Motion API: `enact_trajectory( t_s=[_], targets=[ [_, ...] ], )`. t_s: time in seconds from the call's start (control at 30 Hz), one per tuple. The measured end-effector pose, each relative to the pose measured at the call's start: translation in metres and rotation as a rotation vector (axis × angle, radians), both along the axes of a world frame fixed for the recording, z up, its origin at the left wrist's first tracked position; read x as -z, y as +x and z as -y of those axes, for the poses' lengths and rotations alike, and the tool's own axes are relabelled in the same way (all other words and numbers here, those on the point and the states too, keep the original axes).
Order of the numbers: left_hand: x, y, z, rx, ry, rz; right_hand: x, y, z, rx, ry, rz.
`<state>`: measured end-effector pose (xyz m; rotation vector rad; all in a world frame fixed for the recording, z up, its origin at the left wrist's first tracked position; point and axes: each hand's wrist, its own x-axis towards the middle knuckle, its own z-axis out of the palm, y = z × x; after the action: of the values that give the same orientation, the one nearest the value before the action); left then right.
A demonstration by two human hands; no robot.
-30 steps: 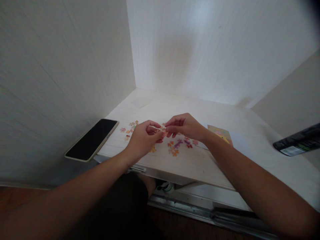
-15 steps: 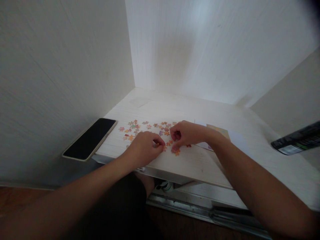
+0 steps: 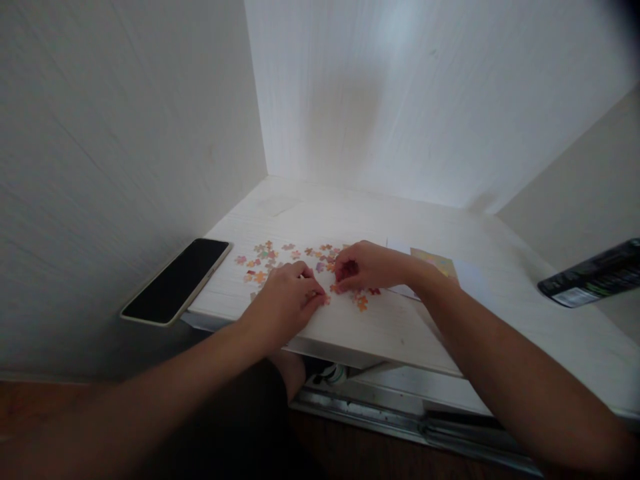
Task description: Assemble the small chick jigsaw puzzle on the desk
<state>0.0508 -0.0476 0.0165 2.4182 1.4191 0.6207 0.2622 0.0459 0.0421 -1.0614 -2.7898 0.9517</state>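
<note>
We see both hands down on a pale bench (image 3: 380, 327), working among a scatter of small puzzle pieces (image 3: 280, 253) in orange, pink and purple that lies near the bench's front edge, left of middle. The left hand (image 3: 286, 300) rests knuckles up at the near side of the scatter, its fingers (image 3: 313, 288) curled down and pinched together at the tips on the bench top; whether a piece sits between them we cannot tell, since the hand covers that spot. The right hand (image 3: 367, 267) lies just right of it, fingers (image 3: 345, 272) bent inward with the tips pressed onto pieces at the middle of the scatter, closed to a loose pinch, and what they have hold of we cannot tell. The two hands are near each other, fingertips almost meeting. One orange piece (image 3: 362, 303) lies loose just in front of the right hand.

A dark phone (image 3: 177, 280) lies screen up at the left, hanging over the bench's left edge. Beyond the right wrist a coloured card (image 3: 436, 261) rests on a white sheet (image 3: 470, 277). A black packet (image 3: 593, 273) shows at the far right. Under the front edge runs a metal rail (image 3: 380, 417)
</note>
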Motion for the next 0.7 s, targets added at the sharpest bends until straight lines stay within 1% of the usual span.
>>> enact_trajectory(
  t_s=[0.1,0.17,0.27,0.37,0.5,0.6,0.7],
  targets=[
    [0.006,-0.002,0.005,0.053,0.126,-0.043,0.002,0.002,-0.003,-0.039,0.001,-0.037],
    [0.008,-0.003,0.011,0.084,0.192,-0.060,0.002,0.004,-0.005,-0.053,0.039,-0.053],
    [0.010,-0.006,0.021,0.135,0.252,-0.083,0.002,0.003,-0.004,-0.031,0.100,-0.063],
    [0.010,-0.011,0.030,0.189,0.267,-0.118,-0.001,0.000,0.002,-0.017,0.123,-0.036],
    [0.010,-0.014,0.038,0.214,0.267,-0.156,-0.006,-0.005,0.010,-0.071,0.164,0.011],
    [0.012,-0.014,0.040,0.226,0.266,-0.181,-0.008,-0.006,0.010,-0.130,0.132,-0.020],
    [0.014,-0.012,0.040,0.217,0.265,-0.194,-0.007,-0.006,0.009,-0.116,0.087,-0.076]
  ],
)
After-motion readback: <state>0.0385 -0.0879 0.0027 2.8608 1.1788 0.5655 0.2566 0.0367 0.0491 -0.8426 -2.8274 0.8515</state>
